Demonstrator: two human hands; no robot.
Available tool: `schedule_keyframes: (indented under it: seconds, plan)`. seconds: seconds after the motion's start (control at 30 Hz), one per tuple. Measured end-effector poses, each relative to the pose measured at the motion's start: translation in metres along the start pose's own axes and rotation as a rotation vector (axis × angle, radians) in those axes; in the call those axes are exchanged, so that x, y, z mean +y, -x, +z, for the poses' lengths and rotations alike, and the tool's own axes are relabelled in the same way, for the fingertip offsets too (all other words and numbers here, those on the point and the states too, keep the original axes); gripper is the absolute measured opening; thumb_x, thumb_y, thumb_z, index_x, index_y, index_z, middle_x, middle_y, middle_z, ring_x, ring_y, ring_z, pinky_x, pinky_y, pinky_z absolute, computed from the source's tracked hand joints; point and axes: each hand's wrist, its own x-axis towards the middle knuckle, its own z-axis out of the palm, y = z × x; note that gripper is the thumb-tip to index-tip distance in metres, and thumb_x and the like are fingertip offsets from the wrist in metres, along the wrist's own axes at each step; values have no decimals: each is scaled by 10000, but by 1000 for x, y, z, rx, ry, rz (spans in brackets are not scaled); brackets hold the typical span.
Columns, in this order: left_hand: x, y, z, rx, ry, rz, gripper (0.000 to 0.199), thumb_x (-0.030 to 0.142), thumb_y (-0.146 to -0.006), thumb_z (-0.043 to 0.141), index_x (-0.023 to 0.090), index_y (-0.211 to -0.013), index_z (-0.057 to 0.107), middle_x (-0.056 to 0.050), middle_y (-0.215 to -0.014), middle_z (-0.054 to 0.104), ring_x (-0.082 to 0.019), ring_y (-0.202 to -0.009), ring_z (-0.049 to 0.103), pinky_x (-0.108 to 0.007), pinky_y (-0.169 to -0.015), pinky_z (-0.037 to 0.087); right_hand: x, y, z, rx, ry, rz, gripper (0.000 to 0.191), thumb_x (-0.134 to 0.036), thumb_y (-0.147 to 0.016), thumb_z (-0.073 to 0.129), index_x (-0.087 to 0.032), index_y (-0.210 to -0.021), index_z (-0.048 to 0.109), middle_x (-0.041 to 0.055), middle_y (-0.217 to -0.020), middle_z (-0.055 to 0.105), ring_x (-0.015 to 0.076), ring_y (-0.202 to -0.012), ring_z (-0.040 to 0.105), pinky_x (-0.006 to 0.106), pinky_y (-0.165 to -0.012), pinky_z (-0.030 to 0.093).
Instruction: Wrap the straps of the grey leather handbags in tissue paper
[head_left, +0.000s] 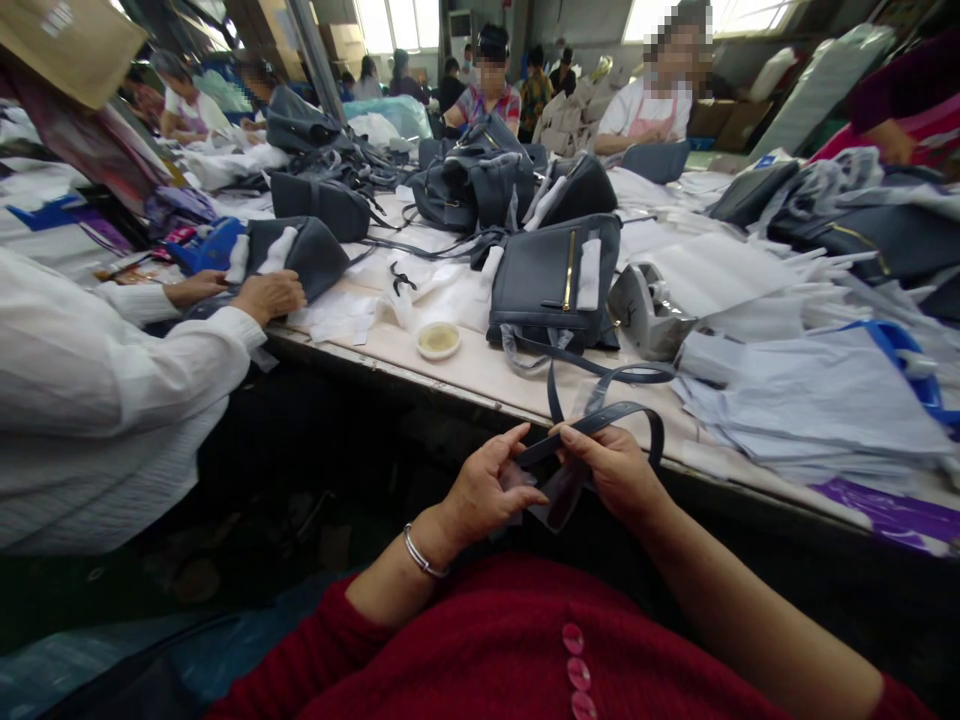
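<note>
My right hand (621,472) pinches a dark blue-grey bag strap (616,412) between thumb and fingers, just in front of the table edge. The strap curves back over the table toward a dark handbag (551,275) with a gold zip and white wrapping on it. Beside the strap's tip, my left hand (487,485) is open, its thumb and index finger spread apart. Clear plastic film (562,492) hangs below the strap between both hands. Part of the left hand's other fingers is hidden.
A small white dish (438,341) sits near the table edge. To the right are a grey tape dispenser (651,310) and a stack of white sheets (817,385). A co-worker's hand (270,297) rests on another bag (319,262) at left. More bags and people are behind.
</note>
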Motion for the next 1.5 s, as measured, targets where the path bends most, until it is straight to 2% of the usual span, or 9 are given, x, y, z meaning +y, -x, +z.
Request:
schedule_keyframes:
  seconds: [0.13,0.37,0.57,0.7,0.8,1.03,1.3,1.4,1.5]
  plan:
    - [3,0,0,12,-54,33,867,371,-658,856,216,-1420,473,-76,-1107,624,-207,-954,611,-354,-901,515,-2,1,2,-37,3,11,314,-454,-788,734,-145,-844,728,-1,-644,589,128,-590,497,263,-569,374]
    - [0,-2,1,3,15,-7,831,311,-701,820,211,-1432,439,-44,-1031,626,-104,-690,576,-263,-699,530,-4,7,6,-151,154,5,331,-457,-837,665,-154,-702,656,-21,-598,507,118,-569,433,263,-553,326]
    - [2,-4,2,20,-119,91,802,335,-709,826,202,-1409,459,-44,-1041,640,-190,-930,631,-347,-910,522,-3,8,14,-245,134,40,335,-464,-823,656,-149,-712,642,-18,-620,525,116,-576,438,259,-556,331]
    - [3,-5,4,34,-191,184,794,297,-712,826,202,-1403,447,-32,-1018,643,-192,-932,623,-365,-924,518,-2,4,10,-270,198,28,350,-452,-828,645,-160,-643,588,-33,-580,481,110,-557,416,257,-550,337]
    - [2,-6,5,17,-257,237,794,303,-732,809,218,-1419,421,-36,-1027,634,-194,-922,615,-366,-892,533,2,3,9,-311,257,39,301,-434,-839,620,-160,-716,638,-13,-627,555,135,-591,485,272,-581,386]
    - [-8,-2,8,-16,-298,250,888,173,-753,723,260,-1506,261,-92,-1263,582,-242,-1116,582,-419,-972,512,19,10,17,-269,563,-95,255,-372,-869,566,-204,-907,754,71,-979,752,283,-947,664,417,-879,481]
    - [-10,-3,14,-102,-250,278,964,118,-712,702,208,-1535,210,-151,-1381,492,-286,-1262,507,-449,-1089,428,27,14,26,-281,483,-46,153,-293,-776,635,-183,-750,737,59,-811,753,256,-804,679,376,-770,524]
    - [-5,-2,9,-87,-170,167,986,219,-677,793,214,-1516,276,-152,-1389,503,-265,-1125,592,-431,-1009,487,28,13,23,-250,384,-12,188,-324,-793,631,-168,-738,721,49,-748,725,220,-721,658,333,-685,517]
    - [-2,1,0,-87,86,-108,806,366,-729,781,165,-1426,431,-155,-1270,609,-194,-873,664,-346,-804,555,26,10,14,-211,328,6,211,-353,-821,627,-169,-765,714,32,-727,704,190,-681,630,302,-641,494]
